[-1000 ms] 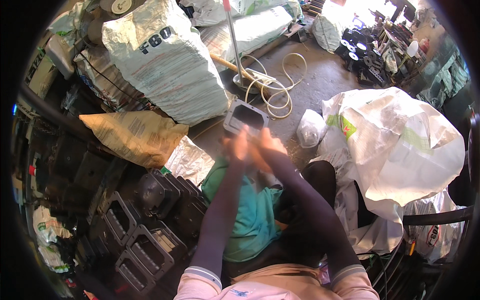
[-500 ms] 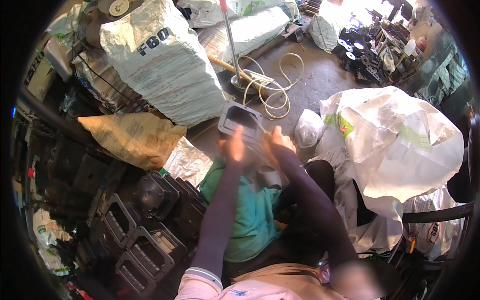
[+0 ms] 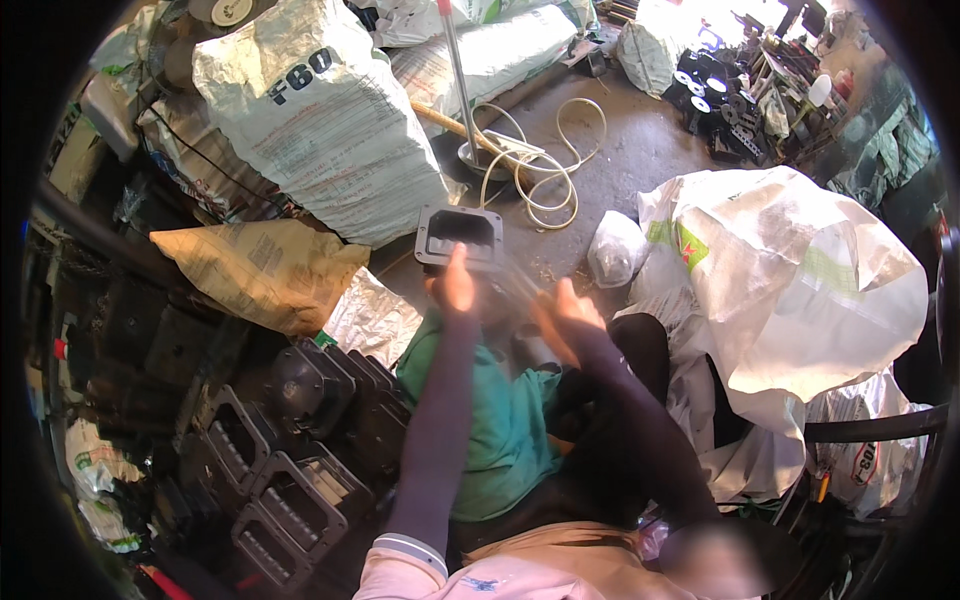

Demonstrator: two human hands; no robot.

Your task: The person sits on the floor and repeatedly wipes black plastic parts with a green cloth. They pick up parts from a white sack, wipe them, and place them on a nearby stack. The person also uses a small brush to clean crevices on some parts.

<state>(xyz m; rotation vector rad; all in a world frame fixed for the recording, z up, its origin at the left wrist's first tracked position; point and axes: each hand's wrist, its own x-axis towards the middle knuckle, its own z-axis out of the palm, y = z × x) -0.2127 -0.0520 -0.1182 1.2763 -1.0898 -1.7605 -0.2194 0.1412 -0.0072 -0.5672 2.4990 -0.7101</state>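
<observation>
My left hand (image 3: 457, 285) is closed on the side of a dark plastic housing (image 3: 424, 238), a box shape with a rectangular opening, a flanged rim and holes at its corners. The thumb presses at the near edge of that rim. To the right, my right hand (image 3: 572, 318) is a fist around a thin, blade-like tool (image 3: 518, 290). Motion smears the tool, so its exact kind does not show. Its blurred end points toward the housing's right side. A green cloth (image 3: 490, 440) lies over my leg below both hands.
Several similar dark housings (image 3: 300, 500) are piled at the lower left. A brown paper sack (image 3: 265, 275) and a large white sack (image 3: 320, 140) stand beyond. A pale hose (image 3: 545, 190) coils on the floor. At right are a small white bag (image 3: 615, 248) and a big white sack (image 3: 800, 280).
The housing has shifted left and turned in my left hand, its opening now more level. My right hand has moved right and down, drawing the tool away from the rim.
</observation>
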